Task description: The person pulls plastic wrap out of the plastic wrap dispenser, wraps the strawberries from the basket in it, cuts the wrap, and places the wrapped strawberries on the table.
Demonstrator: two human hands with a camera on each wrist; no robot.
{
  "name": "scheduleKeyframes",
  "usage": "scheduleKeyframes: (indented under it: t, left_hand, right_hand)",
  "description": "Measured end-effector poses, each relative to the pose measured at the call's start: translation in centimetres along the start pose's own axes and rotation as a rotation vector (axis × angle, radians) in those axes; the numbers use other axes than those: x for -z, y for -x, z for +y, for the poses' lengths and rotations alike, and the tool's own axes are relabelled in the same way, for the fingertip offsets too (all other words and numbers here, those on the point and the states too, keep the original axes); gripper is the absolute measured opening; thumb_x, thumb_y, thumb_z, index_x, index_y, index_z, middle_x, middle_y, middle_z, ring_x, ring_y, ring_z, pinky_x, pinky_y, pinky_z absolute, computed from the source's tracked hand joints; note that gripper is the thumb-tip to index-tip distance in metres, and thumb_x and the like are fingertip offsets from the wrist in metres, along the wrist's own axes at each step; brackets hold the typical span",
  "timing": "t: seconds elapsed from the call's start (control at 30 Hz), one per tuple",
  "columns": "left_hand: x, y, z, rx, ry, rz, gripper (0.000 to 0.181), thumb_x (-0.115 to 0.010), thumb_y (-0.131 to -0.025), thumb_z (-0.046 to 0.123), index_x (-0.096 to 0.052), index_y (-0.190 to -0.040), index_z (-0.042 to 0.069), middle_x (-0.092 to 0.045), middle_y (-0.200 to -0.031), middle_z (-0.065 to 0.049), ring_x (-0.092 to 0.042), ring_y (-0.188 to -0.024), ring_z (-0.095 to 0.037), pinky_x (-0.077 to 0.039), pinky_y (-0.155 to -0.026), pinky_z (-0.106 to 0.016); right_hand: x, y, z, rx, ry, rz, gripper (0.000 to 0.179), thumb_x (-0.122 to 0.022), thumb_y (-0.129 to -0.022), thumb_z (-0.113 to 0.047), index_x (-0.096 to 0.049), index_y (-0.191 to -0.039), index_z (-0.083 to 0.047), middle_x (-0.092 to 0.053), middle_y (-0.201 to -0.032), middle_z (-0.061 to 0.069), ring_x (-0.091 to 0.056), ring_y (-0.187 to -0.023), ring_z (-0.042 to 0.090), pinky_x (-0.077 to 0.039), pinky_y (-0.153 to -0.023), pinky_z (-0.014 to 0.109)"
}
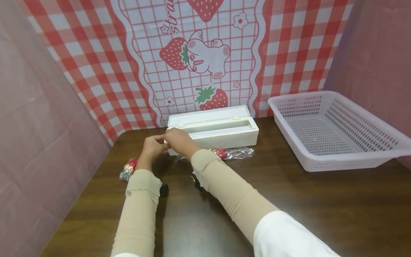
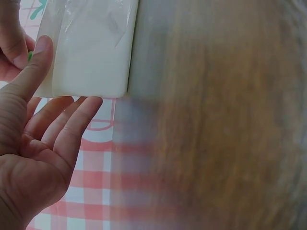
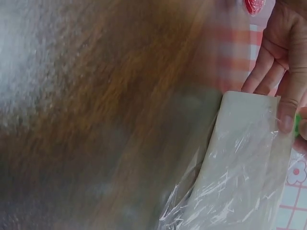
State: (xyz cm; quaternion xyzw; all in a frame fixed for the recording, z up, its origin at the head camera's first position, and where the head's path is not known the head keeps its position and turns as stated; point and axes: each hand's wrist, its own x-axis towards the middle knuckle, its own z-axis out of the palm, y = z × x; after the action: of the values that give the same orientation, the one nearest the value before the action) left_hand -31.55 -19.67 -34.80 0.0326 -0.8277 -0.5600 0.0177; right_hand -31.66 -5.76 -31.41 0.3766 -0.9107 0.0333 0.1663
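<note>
A long white box with a hollow trough stands at the back of the table, its lid raised behind it. My left hand holds the box's left end. The left wrist view shows its thumb along the front's upper edge and its fingers against the end face. Over that same end reaches my right hand, pinching a small green piece at the edge, mostly hidden by fingers. Clear crinkled film overlaps the box front in the right wrist view.
A red item in clear wrapping lies before the box, another wrapped red and gold item left of my left forearm. At right stands a white perforated basket. A checked cloth hangs behind the wooden table.
</note>
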Motion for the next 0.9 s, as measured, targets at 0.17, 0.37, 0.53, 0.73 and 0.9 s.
scheduleKeyframes:
  t: [0.17, 0.37, 0.53, 0.73, 0.9]
  left_hand:
    - [0.0, 0.0, 0.0, -0.009, -0.03, 0.004, 0.05, -0.076, -0.083, 0.006, -0.059, -0.129, -0.006, -0.057, -0.129, -0.026, -0.065, -0.095, -0.024, -0.058, -0.07, -0.028]
    - [-0.1, 0.2, -0.1, -0.009, -0.02, 0.003, 0.051, -0.077, -0.082, 0.007, -0.06, -0.128, -0.005, -0.058, -0.128, -0.026, -0.067, -0.09, -0.022, -0.058, -0.07, -0.028]
    - [-0.3, 0.4, 0.1, -0.041, -0.01, -0.001, 0.05, -0.078, -0.081, 0.008, -0.061, -0.127, -0.004, -0.06, -0.126, -0.025, -0.065, -0.089, -0.017, -0.058, -0.07, -0.029]
    - [-0.3, 0.5, 0.3, -0.047, -0.01, 0.005, 0.052, -0.081, -0.08, 0.01, -0.062, -0.127, -0.002, -0.063, -0.123, -0.022, -0.065, -0.083, -0.012, -0.058, -0.07, -0.031]
    - [0.0, 0.5, 0.3, -0.042, -0.026, -0.002, 0.055, -0.082, -0.079, 0.013, -0.062, -0.128, 0.0, -0.063, -0.124, -0.022, -0.066, -0.079, -0.011, -0.058, -0.072, -0.033]
  right_hand:
    - [0.1, 0.2, 0.5, -0.001, -0.017, 0.006, 0.017, -0.069, -0.087, -0.012, -0.075, -0.103, -0.014, -0.067, -0.092, 0.002, -0.064, -0.088, 0.02, -0.053, -0.08, 0.034]
    - [0.2, 0.4, 0.8, 0.008, -0.045, -0.029, 0.024, -0.068, -0.088, -0.01, -0.074, -0.111, -0.015, -0.068, -0.093, 0.004, -0.064, -0.09, 0.021, -0.052, -0.083, 0.035]
    - [0.4, 0.4, 1.2, 0.011, -0.019, -0.03, 0.019, -0.069, -0.087, -0.011, -0.075, -0.104, -0.013, -0.068, -0.094, 0.003, -0.064, -0.09, 0.022, -0.052, -0.083, 0.035]
    - [0.6, 0.5, 1.4, 0.024, -0.049, -0.02, 0.013, -0.07, -0.085, -0.011, -0.075, -0.097, -0.01, -0.068, -0.094, 0.004, -0.064, -0.089, 0.024, -0.051, -0.084, 0.035]
    - [0.8, 0.6, 1.5, 0.018, -0.052, -0.03, 0.011, -0.07, -0.086, -0.01, -0.073, -0.097, -0.01, -0.068, -0.096, 0.004, -0.064, -0.091, 0.023, -0.051, -0.086, 0.034]
